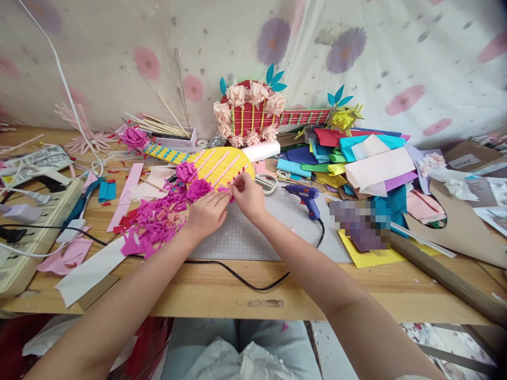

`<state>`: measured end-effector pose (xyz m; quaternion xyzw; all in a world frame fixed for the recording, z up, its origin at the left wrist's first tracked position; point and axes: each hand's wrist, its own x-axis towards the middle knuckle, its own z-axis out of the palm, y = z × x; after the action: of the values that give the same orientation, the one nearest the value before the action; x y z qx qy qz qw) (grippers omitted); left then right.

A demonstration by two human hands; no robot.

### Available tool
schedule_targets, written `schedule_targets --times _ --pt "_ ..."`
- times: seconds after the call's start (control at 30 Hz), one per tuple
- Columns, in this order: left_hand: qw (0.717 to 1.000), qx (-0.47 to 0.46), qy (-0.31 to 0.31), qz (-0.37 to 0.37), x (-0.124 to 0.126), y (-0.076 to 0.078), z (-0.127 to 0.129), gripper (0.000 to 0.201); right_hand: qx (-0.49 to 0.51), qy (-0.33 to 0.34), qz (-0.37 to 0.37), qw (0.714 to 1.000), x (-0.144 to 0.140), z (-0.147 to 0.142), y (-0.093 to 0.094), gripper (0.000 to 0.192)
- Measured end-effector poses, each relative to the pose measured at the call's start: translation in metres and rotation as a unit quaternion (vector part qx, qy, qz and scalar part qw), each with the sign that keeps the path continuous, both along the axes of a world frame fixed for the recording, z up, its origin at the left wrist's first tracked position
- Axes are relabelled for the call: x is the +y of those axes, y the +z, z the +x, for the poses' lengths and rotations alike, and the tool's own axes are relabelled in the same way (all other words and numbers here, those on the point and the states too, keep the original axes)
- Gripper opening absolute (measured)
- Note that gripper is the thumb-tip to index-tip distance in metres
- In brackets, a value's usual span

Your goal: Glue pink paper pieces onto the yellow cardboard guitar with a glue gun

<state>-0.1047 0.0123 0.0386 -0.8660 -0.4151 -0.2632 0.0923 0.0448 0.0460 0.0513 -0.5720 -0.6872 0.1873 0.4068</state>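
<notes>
Both hands, left (pixel 208 211) and right (pixel 247 196), pinch a magenta crepe-paper piece (pixel 228 191) against the yellow paper guitar (pixel 222 164) on a cluttered wooden workbench (pixel 222 290) before a flower-printed curtain (pixel 396 53).

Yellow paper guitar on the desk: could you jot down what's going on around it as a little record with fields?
Setting: wooden table with a grey cutting mat
Left hand: fingers on a magenta paper piece at the yellow guitar
Right hand: pinching the same magenta piece
Beside left hand: magenta paper scraps, paper flowers
Right of hands: blue glue gun, scissors
Behind: red guitar with pink flowers
Far right: stack of coloured paper
</notes>
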Motion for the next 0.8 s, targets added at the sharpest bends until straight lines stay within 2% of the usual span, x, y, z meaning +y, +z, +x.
schedule_targets --times 0.27,0.57,0.8 --pt "0.999 -0.008 -0.016 0.035 0.0017 -0.0008 -0.0007 0.041 -0.004 -0.018 0.047 0.999 0.0007 -0.0007 -0.0029 0.004" --pt "0.999 -0.012 -0.022 0.045 0.0023 -0.0003 -0.0006 0.039 -0.011 -0.01 0.035 0.999 0.0019 -0.003 -0.0067 0.003" --pt "0.999 -0.001 -0.021 0.049 0.0022 0.0005 -0.0014 0.038 0.008 0.012 0.032 0.999 0.0023 -0.0039 -0.0024 0.005"
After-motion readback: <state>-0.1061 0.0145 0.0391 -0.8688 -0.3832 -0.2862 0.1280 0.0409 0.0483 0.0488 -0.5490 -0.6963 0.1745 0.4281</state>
